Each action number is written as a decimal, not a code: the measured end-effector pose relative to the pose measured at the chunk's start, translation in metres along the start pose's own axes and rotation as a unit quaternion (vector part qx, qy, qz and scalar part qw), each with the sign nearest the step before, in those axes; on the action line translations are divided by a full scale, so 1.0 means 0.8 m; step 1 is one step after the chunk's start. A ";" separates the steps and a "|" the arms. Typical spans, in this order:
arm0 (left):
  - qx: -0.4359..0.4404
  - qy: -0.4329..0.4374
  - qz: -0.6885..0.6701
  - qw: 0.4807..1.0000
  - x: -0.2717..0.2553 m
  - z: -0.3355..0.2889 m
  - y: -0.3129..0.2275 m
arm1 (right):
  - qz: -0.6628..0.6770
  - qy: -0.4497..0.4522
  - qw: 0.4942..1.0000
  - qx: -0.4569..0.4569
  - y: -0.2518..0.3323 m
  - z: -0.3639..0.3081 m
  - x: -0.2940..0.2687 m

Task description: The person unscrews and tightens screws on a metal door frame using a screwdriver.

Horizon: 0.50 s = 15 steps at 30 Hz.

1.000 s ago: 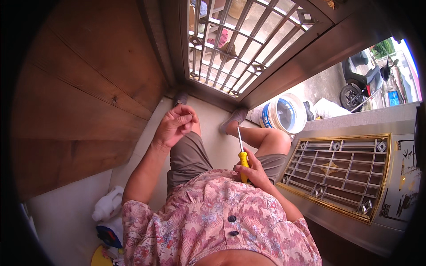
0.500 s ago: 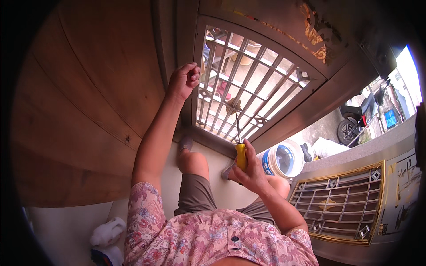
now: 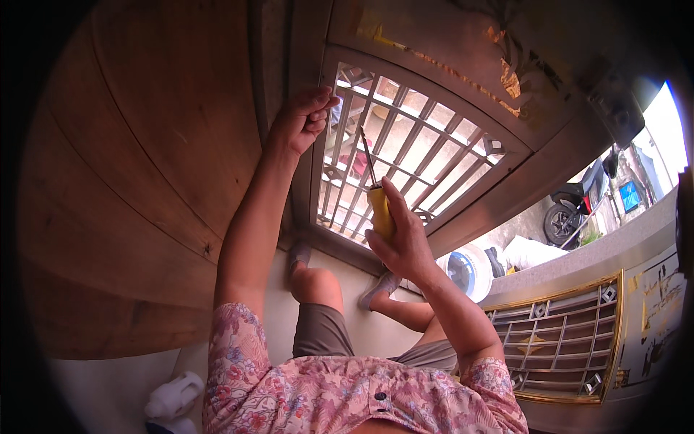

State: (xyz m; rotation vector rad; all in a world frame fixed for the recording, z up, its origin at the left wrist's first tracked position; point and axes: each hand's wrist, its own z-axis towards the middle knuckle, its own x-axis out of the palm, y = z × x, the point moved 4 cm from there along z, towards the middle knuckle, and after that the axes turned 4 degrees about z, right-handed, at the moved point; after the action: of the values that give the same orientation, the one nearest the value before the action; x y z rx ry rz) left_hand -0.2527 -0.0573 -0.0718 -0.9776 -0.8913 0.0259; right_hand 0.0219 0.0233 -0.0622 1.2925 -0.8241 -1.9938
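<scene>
My right hand (image 3: 405, 235) is wrapped round the yellow handle of a screwdriver (image 3: 379, 210). Its long metal shaft points up and left, across the front of a barred metal door grille (image 3: 412, 148), with the tip in the air below and right of my other hand. My left hand (image 3: 305, 121) is raised at the left edge of the metal door frame (image 3: 327, 54), beside the upper left corner of the grille. Its fingers are curled and pinched together, and whatever lies between them is too small to make out.
A brown wooden panel (image 3: 137, 202) fills the left side. Beyond my right wrist stands a white bucket (image 3: 477, 271). A second gold-edged grille panel (image 3: 557, 340) is at lower right. A motorbike (image 3: 567, 213) stands outside; a white plastic jug (image 3: 173, 396) sits at lower left.
My right hand has risen with the screwdriver, bringing its tip up and left toward my left hand. The left hand stays at the frame edge, its fingertips shifted slightly up and right.
</scene>
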 end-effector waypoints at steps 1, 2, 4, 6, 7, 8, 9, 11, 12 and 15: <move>-0.002 -0.010 -0.018 1.000 0.007 -0.008 0.005 | 0.000 -0.001 1.000 0.003 0.000 0.004 0.001; -0.003 -0.021 -0.034 0.999 0.011 -0.016 0.009 | -0.031 0.001 0.999 -0.025 0.004 0.010 0.003; -0.012 -0.018 -0.029 0.999 0.015 -0.029 0.016 | -0.045 0.009 0.999 -0.024 0.014 0.015 0.008; -0.024 -0.012 -0.030 0.999 0.024 -0.039 0.022 | -0.055 0.000 0.998 -0.029 0.013 0.018 0.012; -0.027 -0.010 -0.030 0.999 0.026 -0.041 0.027 | -0.065 -0.008 0.997 -0.036 0.013 0.019 0.012; 0.007 -0.017 0.007 1.000 0.025 -0.044 0.027 | -0.063 -0.006 0.997 -0.032 0.012 0.019 0.014; 0.023 -0.020 0.026 0.999 0.024 -0.047 0.026 | -0.061 -0.006 0.998 -0.031 0.013 0.019 0.016; 0.041 -0.013 0.056 0.998 0.027 -0.051 0.024 | -0.057 -0.005 0.998 -0.036 0.014 0.017 0.017; 0.041 -0.008 0.060 0.997 0.028 -0.053 0.024 | -0.057 -0.005 0.998 -0.035 0.014 0.017 0.016; -0.028 -0.002 -0.056 0.998 0.029 -0.056 0.028 | -0.048 0.012 0.998 -0.032 0.015 0.017 0.017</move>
State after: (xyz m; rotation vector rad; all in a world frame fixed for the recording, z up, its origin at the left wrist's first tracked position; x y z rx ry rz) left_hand -0.1992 -0.0665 -0.0844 -0.9780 -0.9533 -0.0933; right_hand 0.0068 0.0078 -0.0563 1.3403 -0.6939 -2.0567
